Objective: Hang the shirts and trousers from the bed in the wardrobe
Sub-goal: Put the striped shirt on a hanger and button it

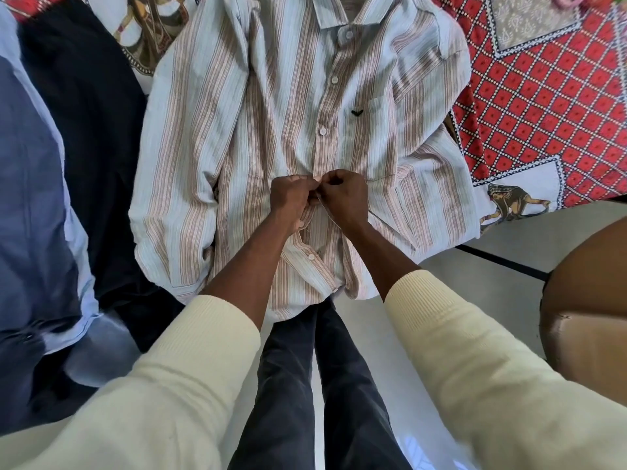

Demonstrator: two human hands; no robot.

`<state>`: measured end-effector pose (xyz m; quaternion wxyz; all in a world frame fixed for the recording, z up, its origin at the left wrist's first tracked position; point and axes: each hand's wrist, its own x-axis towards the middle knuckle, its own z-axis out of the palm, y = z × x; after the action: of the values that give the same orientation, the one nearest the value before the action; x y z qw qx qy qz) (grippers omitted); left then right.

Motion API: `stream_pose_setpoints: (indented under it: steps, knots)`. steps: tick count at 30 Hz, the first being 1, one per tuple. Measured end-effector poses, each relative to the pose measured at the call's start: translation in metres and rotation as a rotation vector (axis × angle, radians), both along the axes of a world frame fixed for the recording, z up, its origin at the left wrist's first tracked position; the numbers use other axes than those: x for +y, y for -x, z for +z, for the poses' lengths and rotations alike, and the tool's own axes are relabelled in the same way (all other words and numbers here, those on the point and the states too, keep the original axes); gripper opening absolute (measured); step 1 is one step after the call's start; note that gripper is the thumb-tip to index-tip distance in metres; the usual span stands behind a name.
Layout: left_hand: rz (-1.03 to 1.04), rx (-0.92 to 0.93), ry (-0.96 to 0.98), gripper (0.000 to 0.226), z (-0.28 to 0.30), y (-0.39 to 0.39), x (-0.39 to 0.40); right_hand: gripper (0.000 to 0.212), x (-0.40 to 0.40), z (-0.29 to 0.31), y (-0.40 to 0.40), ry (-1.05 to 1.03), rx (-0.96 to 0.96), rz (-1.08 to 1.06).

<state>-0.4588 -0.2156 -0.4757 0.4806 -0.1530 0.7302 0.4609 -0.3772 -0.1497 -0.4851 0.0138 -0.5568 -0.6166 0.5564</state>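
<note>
The pale blue, brown-striped cotton shirt (pixel 271 130) lies flat on the red patterned bedspread (pixel 543 106), collar far, hem near; its long axis runs near to far. The left hand (pixel 291 198) and right hand (pixel 342 195) pinch its placket mid-front. Risk: misaligned button and hole would skew the front.
</note>
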Motion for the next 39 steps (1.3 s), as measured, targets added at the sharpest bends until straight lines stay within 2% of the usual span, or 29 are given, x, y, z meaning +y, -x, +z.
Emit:
stream_pose_setpoints:
  steps: [3,8,10,12,13,15,17,19,21,24,27,31,34,39]
  knots:
    - [-0.056,0.026,0.013,0.002,-0.001,0.002,0.001,0.005,0.001,-0.002,-0.003,-0.057,0.001,0.072]
    - [-0.258,0.140,-0.037,0.020,-0.011,0.000,-0.008,0.003,0.006,-0.006,-0.012,-0.052,0.019,0.139]
    - [-0.418,0.183,-0.031,0.023,-0.015,0.009,-0.010,0.005,0.012,-0.008,-0.015,-0.070,0.037,0.235]
    - [-0.581,0.181,-0.039,0.023,-0.015,0.020,-0.009,0.008,0.017,-0.004,-0.016,-0.208,0.083,0.443]
    - [-0.668,0.225,-0.042,0.021,-0.014,0.026,-0.007,0.008,0.019,-0.004,-0.016,-0.298,0.097,0.560]
    - [-0.799,0.502,-0.038,0.012,-0.011,0.030,-0.002,0.008,0.024,-0.005,-0.015,-0.430,0.073,0.641]
    - [-0.725,0.733,-0.040,0.010,-0.008,0.025,0.000,0.013,0.024,-0.008,-0.015,-0.459,-0.005,0.501]
    - [-0.573,0.803,-0.031,0.012,-0.005,0.014,-0.005,0.010,0.014,-0.005,-0.021,-0.468,-0.043,0.326]
    - [-0.466,0.833,0.005,0.013,-0.002,0.000,-0.020,0.013,-0.008,0.005,-0.033,-0.513,-0.063,0.276]
    - [-0.399,0.757,0.059,0.016,0.001,-0.029,-0.052,0.034,-0.046,0.014,-0.059,-0.598,-0.238,0.430]
    - [-0.391,0.639,0.081,0.014,-0.007,-0.055,-0.080,0.028,-0.066,0.011,-0.076,-0.555,-0.373,0.451]
    - [-0.370,0.587,0.084,0.018,-0.016,-0.064,-0.091,0.010,-0.069,0.007,-0.075,-0.519,-0.302,0.342]
    - [-0.392,0.606,0.070,0.019,-0.018,-0.062,-0.089,0.015,-0.064,0.009,-0.074,-0.460,-0.291,0.297]
    - [-0.491,0.692,0.108,0.019,-0.018,-0.063,-0.084,0.017,-0.058,0.008,-0.070,-0.429,-0.306,0.339]
